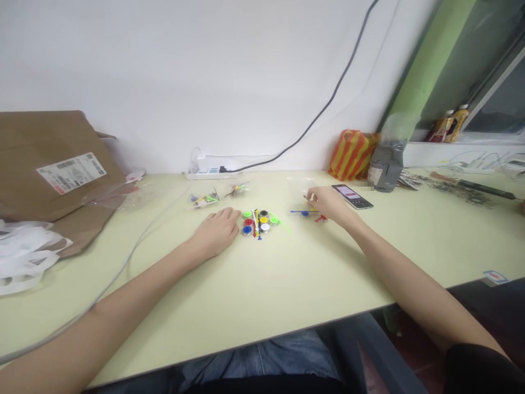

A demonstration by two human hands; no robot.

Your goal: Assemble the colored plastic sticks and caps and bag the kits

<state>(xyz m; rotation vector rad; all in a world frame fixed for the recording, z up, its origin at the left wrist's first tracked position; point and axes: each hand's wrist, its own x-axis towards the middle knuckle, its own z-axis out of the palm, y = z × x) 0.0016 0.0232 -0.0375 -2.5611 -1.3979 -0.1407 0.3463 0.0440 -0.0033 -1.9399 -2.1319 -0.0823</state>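
My left hand (219,232) lies palm down on the table, fingers stretched loosely, its fingertips beside a cluster of small coloured parts. That cluster has round discs on clear bases, such as a red disc (248,222) and a blue disc (246,230), and several plastic arrows, among them a white arrow (255,220) and a bright green arrow (280,221). My right hand (326,201) is bent over a second, smaller group, thumb and fingers pinched together; what they hold is too small to name. Below its fingers lie a blue arrow (298,212) and a red piece (320,218).
Two small clear bags of coloured parts, one bag (205,198) nearer, lie behind my left hand. A phone (353,197) lies right of my right hand. A grey cable (135,246) crosses under my left arm; a brown paper bag (53,180) stands left, a striped bag (353,156) behind.
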